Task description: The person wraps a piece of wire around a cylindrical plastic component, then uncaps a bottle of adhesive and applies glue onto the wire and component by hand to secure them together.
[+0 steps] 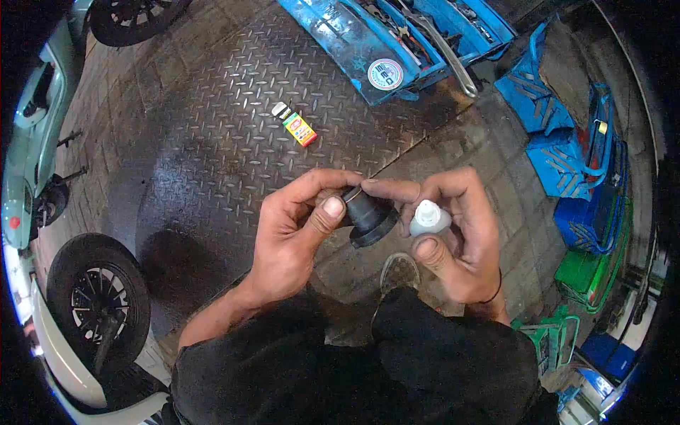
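My left hand [294,230] is closed round the narrow end of a black rubber part [372,219], shaped like a short stepped cylinder with a wider flange at its lower right. In my right hand [464,234] sits a small white plastic bottle [429,218], its pale nozzle pointing up toward me. The right index finger stretches left and touches the top of the black part near the left fingertips. Ahead of both hands, a small yellow, red and green box [299,129] lies on the metal plate with its white end flap open.
A diamond-patterned steel plate [212,149] covers much of the floor. At the top stands an open blue toolbox [340,49] with a large wrench [453,64] across it. More blue and green toolboxes [588,273] line the right. Scooter wheels [99,301] are at left.
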Motion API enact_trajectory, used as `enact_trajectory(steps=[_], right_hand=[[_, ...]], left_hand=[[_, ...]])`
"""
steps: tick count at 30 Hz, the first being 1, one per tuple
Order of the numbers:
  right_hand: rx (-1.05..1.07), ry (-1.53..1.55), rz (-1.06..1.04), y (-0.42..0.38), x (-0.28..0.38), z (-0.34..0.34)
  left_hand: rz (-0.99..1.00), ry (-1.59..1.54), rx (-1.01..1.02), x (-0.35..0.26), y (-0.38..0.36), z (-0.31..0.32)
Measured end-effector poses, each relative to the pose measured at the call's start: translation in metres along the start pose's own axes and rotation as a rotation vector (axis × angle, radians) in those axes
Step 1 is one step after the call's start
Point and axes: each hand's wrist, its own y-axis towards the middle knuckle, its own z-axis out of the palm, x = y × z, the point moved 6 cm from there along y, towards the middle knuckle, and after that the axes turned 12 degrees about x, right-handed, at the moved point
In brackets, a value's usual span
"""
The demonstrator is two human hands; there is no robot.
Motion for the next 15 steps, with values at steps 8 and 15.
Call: enact_trajectory(steps=[8,15], right_hand=[[0.123,0.060,-0.143,-0.002,0.008,-0.014],[0.124,-0.072,-0.173,-0.003,0.008,-0.008]], left_hand=[[-0.048,0.022,0.040,-0.005,0.001,0.005],[-0.072,0.031,0.033,-0.003,-0.001,0.007]])
